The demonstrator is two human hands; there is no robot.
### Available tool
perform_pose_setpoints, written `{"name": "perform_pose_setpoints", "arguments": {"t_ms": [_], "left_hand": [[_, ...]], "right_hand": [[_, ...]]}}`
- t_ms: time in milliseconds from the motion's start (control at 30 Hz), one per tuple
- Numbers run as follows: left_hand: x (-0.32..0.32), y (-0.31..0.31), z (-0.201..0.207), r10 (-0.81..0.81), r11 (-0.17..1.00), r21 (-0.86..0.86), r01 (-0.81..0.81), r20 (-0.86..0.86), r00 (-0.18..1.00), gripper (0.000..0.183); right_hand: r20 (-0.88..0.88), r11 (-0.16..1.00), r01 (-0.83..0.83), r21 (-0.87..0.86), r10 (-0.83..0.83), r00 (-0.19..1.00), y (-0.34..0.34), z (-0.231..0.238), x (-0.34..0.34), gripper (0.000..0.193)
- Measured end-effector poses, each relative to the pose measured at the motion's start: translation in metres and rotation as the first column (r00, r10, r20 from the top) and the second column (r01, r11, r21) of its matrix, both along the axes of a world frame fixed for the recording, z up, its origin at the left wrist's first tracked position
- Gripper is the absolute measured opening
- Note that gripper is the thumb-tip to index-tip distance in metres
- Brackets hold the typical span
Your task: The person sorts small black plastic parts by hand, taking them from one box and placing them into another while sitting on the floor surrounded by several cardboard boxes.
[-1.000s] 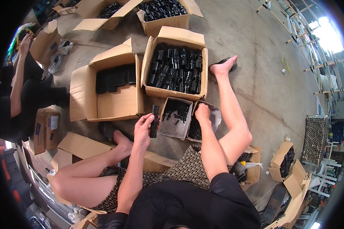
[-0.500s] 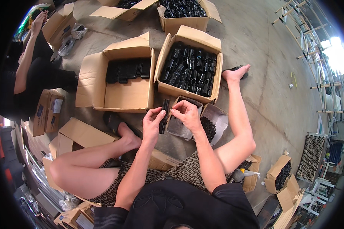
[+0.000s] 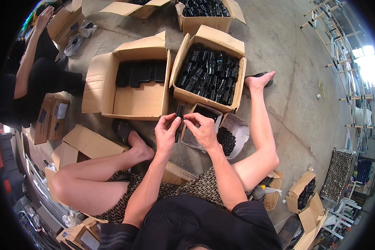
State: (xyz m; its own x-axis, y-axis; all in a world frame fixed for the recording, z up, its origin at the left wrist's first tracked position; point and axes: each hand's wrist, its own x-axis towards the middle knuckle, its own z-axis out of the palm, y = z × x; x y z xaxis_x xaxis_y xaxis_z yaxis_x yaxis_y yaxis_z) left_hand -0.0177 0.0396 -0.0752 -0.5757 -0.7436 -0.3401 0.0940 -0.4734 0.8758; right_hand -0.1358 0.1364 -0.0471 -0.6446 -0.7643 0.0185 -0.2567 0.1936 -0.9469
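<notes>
Between my legs, my left hand (image 3: 166, 132) pinches a slim black plastic piece (image 3: 180, 111) that stands nearly upright. My right hand (image 3: 201, 128) is closed at its right side, thumb and fingertips touching it; whatever small part they may pinch is too small to make out. Just beyond lies an open carton (image 3: 134, 109) with rows of similar black pieces stacked along its far side. To its right, another carton (image 3: 209, 31) is filled with glossy black tubular parts (image 3: 208, 71). Close to my right hand, a grey tray (image 3: 239, 126) holds small black bits (image 3: 226, 141), beside a second small box (image 3: 191, 139).
Another person's arm (image 3: 27, 66) shows at the far left, near stacked cartons (image 3: 50, 118). More cartons of black parts (image 3: 204, 23) stand at the back. A small carton (image 3: 300, 191) sits at right, below a metal rack (image 3: 341, 54). An open carton (image 3: 91, 141) lies by my left leg.
My right hand has moved in against the black piece, closing the small gap between them. The left hand still holds it. The view has shifted slightly.
</notes>
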Motion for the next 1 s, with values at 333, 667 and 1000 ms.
{"name": "perform_pose_setpoints", "arguments": {"t_ms": [333, 667, 1000], "left_hand": [[-0.001, 0.002, 0.000, -0.012, 0.997, -0.077, 0.015, 0.042, 0.999, 0.027], [-0.003, 0.008, 0.001, -0.050, 0.986, -0.155, 0.061, 0.078, 0.996, 0.026], [-0.004, 0.011, 0.002, -0.052, 0.986, -0.152, 0.061, 0.061, 0.997, 0.028]], "right_hand": [[0.167, 0.996, 0.085, -0.032, -0.078, 0.983, 0.000, -0.022, 0.004, 0.018], [0.134, 0.995, 0.016, 0.094, -0.029, 0.991, 0.003, -0.013, -0.008, 0.033], [0.131, 0.999, 0.010, -0.040, -0.004, 0.991, 0.009, -0.015, -0.001, 0.031]]}}
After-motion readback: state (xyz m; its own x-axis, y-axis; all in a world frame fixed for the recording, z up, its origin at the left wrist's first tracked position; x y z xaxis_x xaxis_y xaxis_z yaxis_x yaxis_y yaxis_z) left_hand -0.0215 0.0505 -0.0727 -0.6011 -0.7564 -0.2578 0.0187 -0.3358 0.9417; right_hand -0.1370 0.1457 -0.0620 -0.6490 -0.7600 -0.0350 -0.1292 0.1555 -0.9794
